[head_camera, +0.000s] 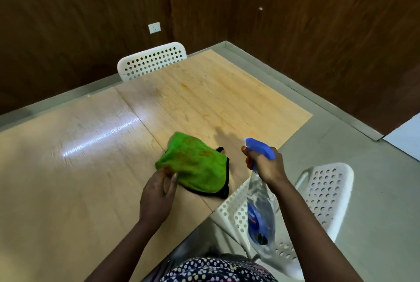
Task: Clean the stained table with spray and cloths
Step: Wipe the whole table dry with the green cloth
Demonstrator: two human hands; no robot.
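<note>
- One green cloth point(195, 165), black-edged, orange-smeared, lies crumpled near the surface point(68, 168) edge.
- One spray bottle point(259, 202), clear with blue trigger head, held off that edge.
- Left hand point(159, 195) grip pinches cloth; right hand point(266, 165) grip wraps bottle neck.
- Two white perforated chairs point(150, 61).

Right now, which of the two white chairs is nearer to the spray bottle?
The chair at the right, behind the spray bottle that the right hand grips. The other chair stands at the table's far side.

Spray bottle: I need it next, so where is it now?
In the head view, the spray bottle is lower right, gripped by the right hand over the white chair, right of the green cloth.
</note>
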